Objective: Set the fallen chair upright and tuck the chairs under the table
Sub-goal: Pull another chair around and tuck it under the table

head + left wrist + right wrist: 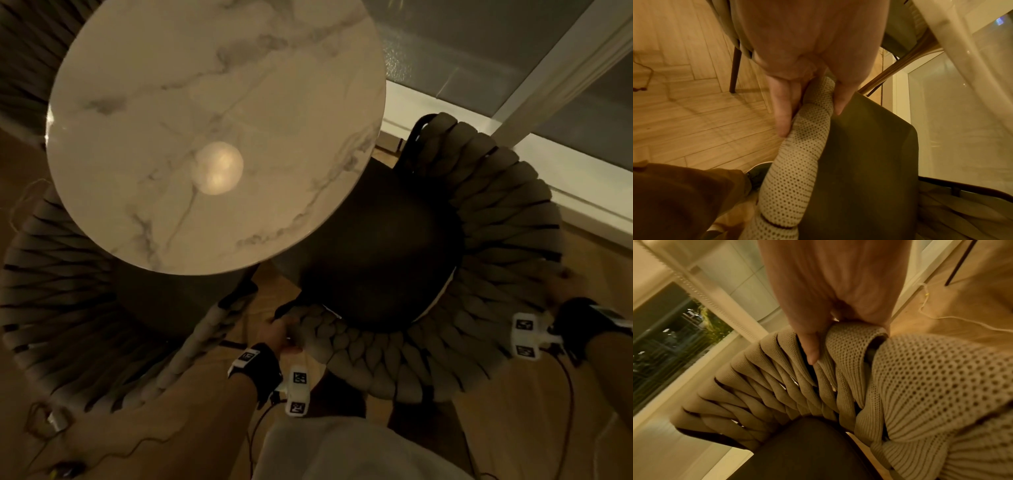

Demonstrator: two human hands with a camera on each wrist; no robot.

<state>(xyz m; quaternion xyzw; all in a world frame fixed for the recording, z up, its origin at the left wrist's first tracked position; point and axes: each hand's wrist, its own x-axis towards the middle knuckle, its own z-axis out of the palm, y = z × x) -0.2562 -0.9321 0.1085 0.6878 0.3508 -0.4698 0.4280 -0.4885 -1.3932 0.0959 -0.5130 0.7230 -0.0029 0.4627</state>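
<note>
- Step in hand: the woven-back chair (404, 260) stands upright on the wood floor (513, 428); judged from this, the righting is done and the tucking step is under way.
- Left grip: the left hand (279, 334) is curled over the near-left end of the chair's padded rim; in the left wrist view the fingers (782, 110) lie down one side of the perforated rim (797, 154) and the thumb down the other, pinching it between them.
- Right grip: the right hand (561, 284) clasps the rim on the far-right side; the right wrist view shows one finger (810, 347) slipped between the woven straps (777, 378), the rest hidden behind the rim.
- Position of the chair relative to the grips: the dark seat cushion (380, 246) lies between the two hands and ahead of them; the backrest curves from one hand round to the other, nearest the person.
- Relation to the worktop: the front of the seat already sits beneath the edge of the round marble worktop (212, 102); most of the seat remains exposed.
- Second chair (61, 301): at the left, its seat largely under the worktop; it appears tucked.
- Next move, as judged: an even forward push with both hands, keeping the chair square so neither armrest meets the worktop edge or the neighbouring chair.
</note>
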